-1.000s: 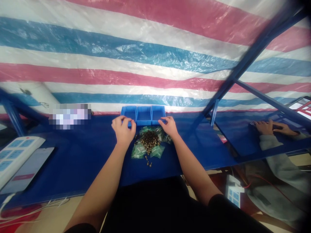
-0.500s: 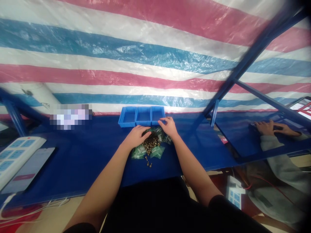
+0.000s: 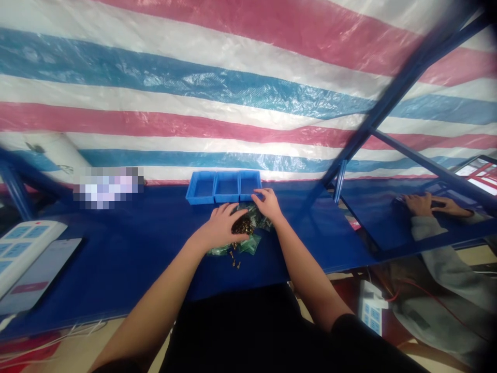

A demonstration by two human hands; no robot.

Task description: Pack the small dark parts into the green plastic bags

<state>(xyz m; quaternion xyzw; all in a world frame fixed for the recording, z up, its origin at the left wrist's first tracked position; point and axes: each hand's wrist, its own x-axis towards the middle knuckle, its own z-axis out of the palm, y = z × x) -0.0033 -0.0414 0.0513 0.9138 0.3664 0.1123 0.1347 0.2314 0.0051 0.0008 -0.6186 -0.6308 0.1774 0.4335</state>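
A heap of small brass-coloured metal parts (image 3: 243, 226), like screws, lies on the blue table among clear greenish plastic bags (image 3: 249, 244). Over the heap's left side spreads my left hand (image 3: 222, 226), thumb apart from the fingers and nothing visible in it. My right hand (image 3: 267, 203) rests at the right of the pile, beside the bags, its fingers bent and apart. Just behind both hands stand three joined blue bins (image 3: 227, 198); the right hand's fingertips overlap the front of the right one. A few loose brass parts (image 3: 233, 259) lie nearer me.
On the left are a white power strip (image 3: 27, 246) and a phone (image 3: 41, 277) with cables. A striped plastic sheet (image 3: 233, 88) hangs behind. To the right, beyond blue metal frame bars (image 3: 349, 147), another person's hands (image 3: 430, 205) rest at the table.
My left hand has shifted over the heap toward me, with its fingers spread wider, covering more of the parts. My right hand stays nearly in place. The view has moved slightly.
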